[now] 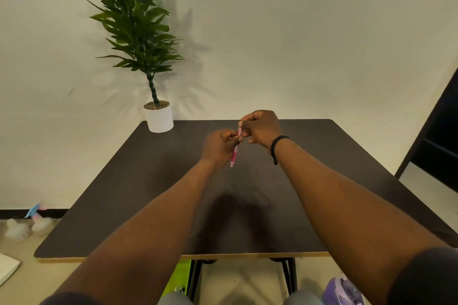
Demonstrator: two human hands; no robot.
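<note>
A pink pen [234,156] is held roughly upright above the middle of the dark table [148,193]. My left hand [218,147] grips its middle with curled fingers, and the lower tip sticks out below that hand. My right hand [261,129] pinches the pen's upper end from the right. A black band circles my right wrist. The part of the pen between the two hands is mostly hidden by fingers.
A potted plant in a white pot [159,119] stands at the table's far left corner against the wall. A dark shelf unit [436,146] stands to the right. White spray bottles [27,226] stand on the floor at left. A purple object [343,291] and a green one [179,277] lie under the near edge.
</note>
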